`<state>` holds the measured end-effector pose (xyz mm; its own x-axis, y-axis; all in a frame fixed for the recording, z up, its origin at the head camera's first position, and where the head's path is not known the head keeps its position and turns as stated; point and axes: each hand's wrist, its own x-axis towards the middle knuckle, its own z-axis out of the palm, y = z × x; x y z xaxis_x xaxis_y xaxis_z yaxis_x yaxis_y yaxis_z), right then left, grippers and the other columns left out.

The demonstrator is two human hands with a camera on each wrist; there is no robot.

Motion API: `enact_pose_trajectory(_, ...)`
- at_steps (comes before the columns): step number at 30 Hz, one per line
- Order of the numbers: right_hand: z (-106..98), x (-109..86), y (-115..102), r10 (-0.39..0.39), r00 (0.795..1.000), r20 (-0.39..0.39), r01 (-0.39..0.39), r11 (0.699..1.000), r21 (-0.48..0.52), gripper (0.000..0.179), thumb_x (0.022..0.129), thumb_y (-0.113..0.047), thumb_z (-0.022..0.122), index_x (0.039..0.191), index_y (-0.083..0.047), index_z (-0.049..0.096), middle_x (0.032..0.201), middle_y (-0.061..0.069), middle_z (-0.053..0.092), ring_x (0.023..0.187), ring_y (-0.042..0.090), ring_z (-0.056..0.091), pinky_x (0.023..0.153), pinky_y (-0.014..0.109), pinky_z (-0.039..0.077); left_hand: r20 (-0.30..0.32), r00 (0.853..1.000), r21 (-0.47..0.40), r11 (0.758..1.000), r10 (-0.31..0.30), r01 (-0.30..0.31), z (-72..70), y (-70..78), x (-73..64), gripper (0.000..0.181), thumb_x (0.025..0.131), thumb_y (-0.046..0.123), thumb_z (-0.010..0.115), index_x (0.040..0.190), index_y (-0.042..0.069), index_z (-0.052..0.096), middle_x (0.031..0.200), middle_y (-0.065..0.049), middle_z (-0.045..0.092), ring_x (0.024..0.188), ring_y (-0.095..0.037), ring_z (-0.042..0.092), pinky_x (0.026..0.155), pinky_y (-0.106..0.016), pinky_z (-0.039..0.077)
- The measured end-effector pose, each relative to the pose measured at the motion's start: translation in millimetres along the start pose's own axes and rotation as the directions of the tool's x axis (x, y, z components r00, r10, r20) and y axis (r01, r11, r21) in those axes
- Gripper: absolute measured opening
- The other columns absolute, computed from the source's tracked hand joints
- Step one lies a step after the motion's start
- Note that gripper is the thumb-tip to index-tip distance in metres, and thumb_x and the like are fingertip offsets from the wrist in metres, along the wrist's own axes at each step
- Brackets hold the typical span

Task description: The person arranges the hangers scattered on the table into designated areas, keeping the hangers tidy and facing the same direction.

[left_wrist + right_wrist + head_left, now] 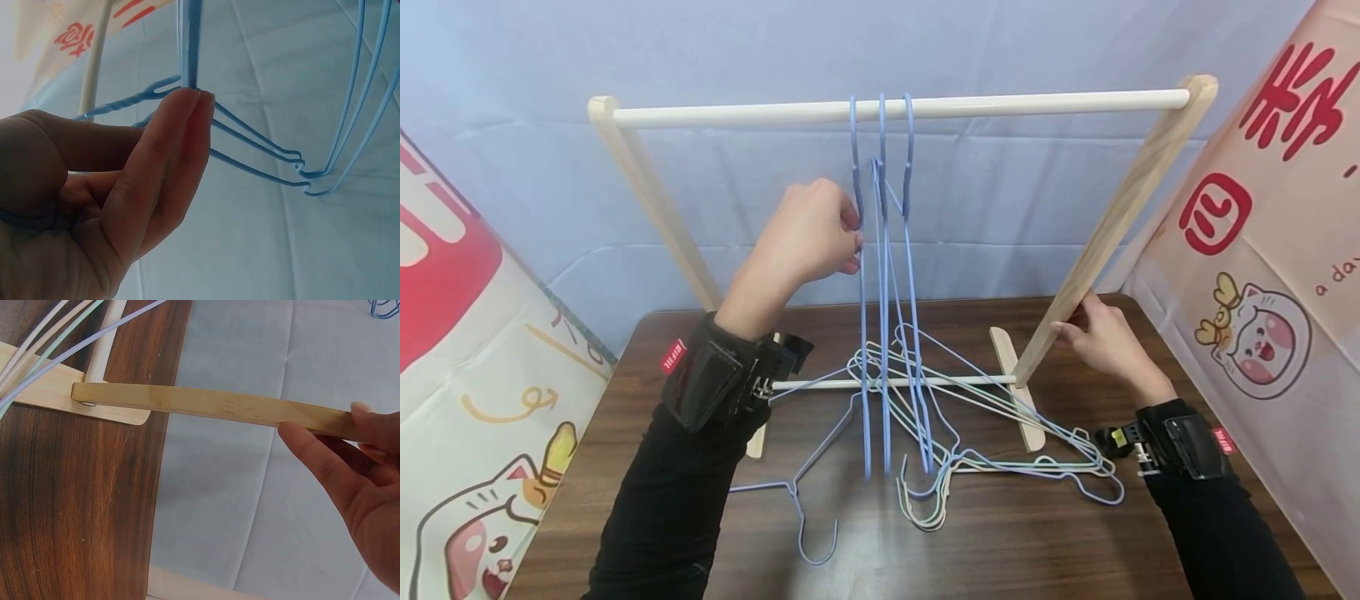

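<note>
Black sleeve (658, 492); left grip (811, 233) pinching hanger (863, 317); right grip (1102, 337) round post (1114, 225); hanger pile (953, 460) between.

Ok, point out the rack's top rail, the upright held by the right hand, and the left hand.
Top rail (955, 107): head view, bare stretch just right of its middle.
Upright (1110, 233): head view, middle of its length.
Left hand (816, 229): head view, back of the hand.
</note>
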<state>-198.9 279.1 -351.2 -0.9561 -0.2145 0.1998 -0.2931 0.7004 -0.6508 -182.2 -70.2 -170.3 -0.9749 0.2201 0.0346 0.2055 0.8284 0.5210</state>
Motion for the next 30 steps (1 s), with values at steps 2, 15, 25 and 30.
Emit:
enact_pose_trajectory(2, 0.2, 0.2, 0.2, -0.002, 1.0, 0.002, 0.002, 1.0, 0.004, 0.031, 0.089, -0.001, 0.056, 0.114, 0.008, 0.039, 0.089, 0.028, 0.056, 0.081, 0.042, 0.061, 0.061, 0.035, 0.053, 0.006, 1.0, -0.002, 1.0, -0.002, 0.002, -0.5, -0.7, -0.8, 0.018, 0.088, 0.006, 0.054, 0.102, -0.002, 0.063, 0.088, -0.01, 0.068, 0.07, -0.015, 0.067, 0.075, -0.032, 0.047)
enact_pose_trajectory(15, -0.1, 0.0, -0.4, 0.005, 1.0, 0.008, -0.005, 1.0, 0.001, 0.032, 0.09, 0.0, 0.055, 0.116, 0.008, 0.038, 0.09, 0.028, 0.056, 0.083, 0.043, 0.06, 0.061, 0.034, 0.053, 0.062, 0.998, -0.035, 0.999, -0.021, 0.023, 10.7, -21.8, -2.4, 0.021, 0.088, 0.008, 0.055, 0.105, -0.002, 0.06, 0.086, -0.011, 0.068, 0.066, -0.015, 0.066, 0.077, -0.034, 0.047)
enact_pose_trajectory(25, -0.1, -0.6, -0.4, 0.006, 1.0, 0.012, -0.006, 1.0, -0.002, 0.032, 0.09, 0.0, 0.054, 0.116, 0.009, 0.037, 0.089, 0.028, 0.056, 0.082, 0.043, 0.06, 0.062, 0.036, 0.052, 0.098, 0.994, -0.012, 0.999, -0.049, 0.05, 34.3, -57.6, -4.7, 0.019, 0.086, 0.008, 0.056, 0.101, 0.0, 0.061, 0.084, -0.01, 0.068, 0.07, -0.019, 0.065, 0.075, -0.036, 0.047)
enact_pose_trajectory(30, -0.7, -0.8, -0.8, -0.007, 1.0, 0.005, 0.007, 1.0, -0.025, 0.032, 0.09, -0.001, 0.055, 0.115, 0.009, 0.038, 0.088, 0.027, 0.056, 0.08, 0.041, 0.061, 0.06, 0.032, 0.052, 0.122, 0.99, -0.003, 0.997, -0.071, 0.072, 45.7, -75.5, -7.0, 0.019, 0.084, 0.009, 0.057, 0.101, 0.001, 0.062, 0.083, -0.009, 0.068, 0.069, -0.019, 0.064, 0.075, -0.037, 0.046)
